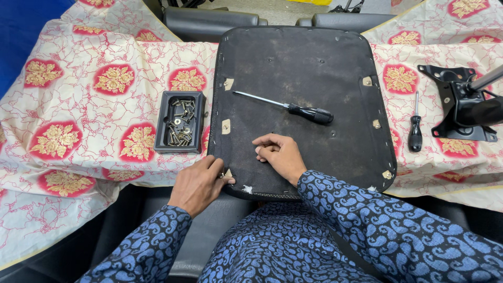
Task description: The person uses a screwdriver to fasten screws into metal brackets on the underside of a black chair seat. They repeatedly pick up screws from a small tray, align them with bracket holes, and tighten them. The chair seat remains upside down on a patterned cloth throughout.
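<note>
Black and dusty, the underside of a chair seat panel (pixel 304 78) is lying face up across the middle of the frame, resting on a table draped with a cream cloth (pixel 89 105) printed with red and gold medallions. At the panel's lower left corner the left hand (pixel 198 183) is pinching with closed fingers at a small tan metal tab (pixel 228 173) on the edge; whether a screw is sitting between the fingertips cannot be made out. The right hand (pixel 277 154) is lying loosely curled on the panel just to the right of it, holding nothing and pressing the board down.

A black-handled screwdriver (pixel 293 107) is resting on the panel above the right hand, shaft pointing to the upper left, near but not touching. A black plastic tray (pixel 162 105) of brass-coloured screws is sitting on the cloth just left of the panel. A second, smaller screwdriver (pixel 415 128) is lying upright in the frame right of the panel, and beside it, at the right edge, a black metal chair mechanism plate (pixel 456 107) with its column.

By the look of it, the work is at the corner tab, with fingers doing the fiddling and no tool in use. Any next move there calls for a steady hold on the panel and a reach up to the larger screwdriver or left to the tray.
</note>
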